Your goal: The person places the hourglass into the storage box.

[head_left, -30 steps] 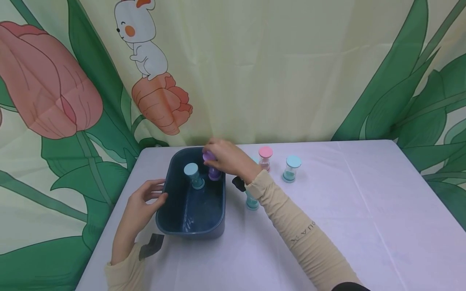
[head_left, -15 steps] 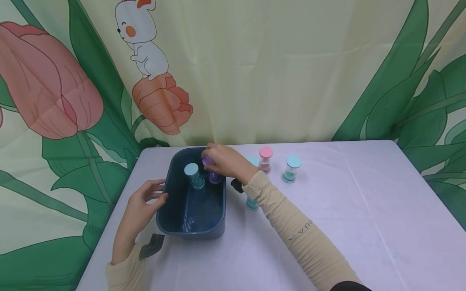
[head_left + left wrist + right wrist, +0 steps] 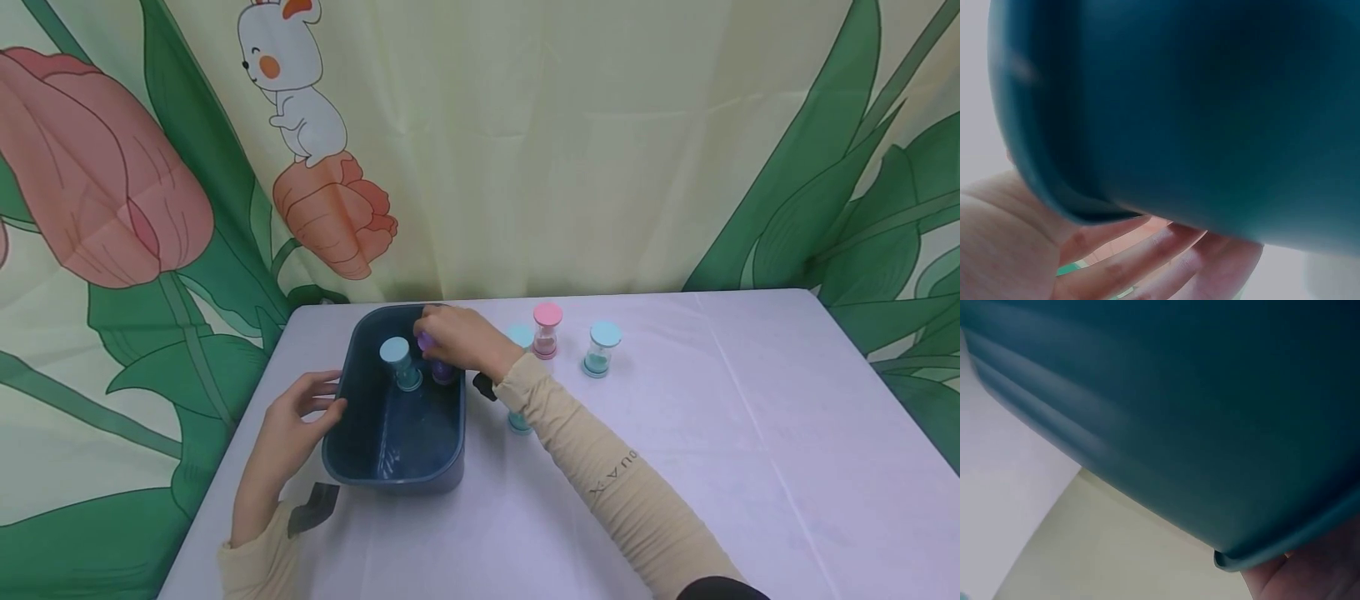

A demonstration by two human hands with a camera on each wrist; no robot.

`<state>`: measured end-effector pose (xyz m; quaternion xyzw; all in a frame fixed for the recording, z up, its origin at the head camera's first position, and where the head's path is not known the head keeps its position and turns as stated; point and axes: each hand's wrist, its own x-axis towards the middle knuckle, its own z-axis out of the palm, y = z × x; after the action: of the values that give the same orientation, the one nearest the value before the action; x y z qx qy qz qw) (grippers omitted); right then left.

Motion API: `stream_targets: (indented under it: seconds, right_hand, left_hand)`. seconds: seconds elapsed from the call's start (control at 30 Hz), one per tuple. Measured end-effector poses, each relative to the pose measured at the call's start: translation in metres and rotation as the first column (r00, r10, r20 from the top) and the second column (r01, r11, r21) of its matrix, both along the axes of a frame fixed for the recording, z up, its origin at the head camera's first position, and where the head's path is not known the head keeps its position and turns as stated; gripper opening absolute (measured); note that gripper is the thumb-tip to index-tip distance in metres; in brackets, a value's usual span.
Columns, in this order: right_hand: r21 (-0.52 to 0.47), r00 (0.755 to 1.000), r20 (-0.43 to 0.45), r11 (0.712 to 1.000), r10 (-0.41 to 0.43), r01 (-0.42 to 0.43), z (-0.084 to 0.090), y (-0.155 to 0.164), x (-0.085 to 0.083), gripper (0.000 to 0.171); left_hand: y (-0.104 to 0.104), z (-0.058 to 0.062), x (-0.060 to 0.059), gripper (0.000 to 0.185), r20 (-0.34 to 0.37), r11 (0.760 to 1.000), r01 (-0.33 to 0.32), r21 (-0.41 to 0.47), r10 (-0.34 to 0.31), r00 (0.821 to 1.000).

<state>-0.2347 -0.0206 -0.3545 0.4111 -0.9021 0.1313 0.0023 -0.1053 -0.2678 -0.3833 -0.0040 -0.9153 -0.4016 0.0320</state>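
A dark teal bin (image 3: 358,450) stands on the table's left half. Inside its far end, my right hand (image 3: 457,340) grips a purple sand timer (image 3: 438,367) by its top, lowered next to a light-blue-capped timer (image 3: 401,363) that stands upright in the bin. My left hand (image 3: 296,421) rests against the bin's left outer wall (image 3: 1197,112) with fingers (image 3: 1147,256) relaxed. The right wrist view is filled by the bin's outer wall (image 3: 1197,419).
Three more timers stand on the white tablecloth right of the bin: a teal one (image 3: 519,417) partly behind my forearm, a pink one (image 3: 547,330) and another light blue one (image 3: 601,348). A printed curtain hangs behind the table's far edge.
My right hand has lowered the purple timer deeper into the bin's far end. The left hand and the bin have stayed put.
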Motion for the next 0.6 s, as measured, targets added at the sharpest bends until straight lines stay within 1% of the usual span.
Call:
stream_targets:
  seconds: [0.33,0.6]
  right_hand:
    - [0.027,1.000,-0.015,1.000,-0.002,0.002,-0.0045,-0.0030,0.0002,0.023]
    - [0.044,1.000,0.006,0.999,-0.007,0.007,-0.0062,-0.0054,-0.0002,0.028]
  left_hand:
    - [0.0022,0.0056,0.0012,0.046,0.010,1.000,0.001,0.017,-0.002,1.000]
    - [0.0014,0.0058,0.0013,0.046,0.006,1.000,0.004,0.012,-0.005,1.000]
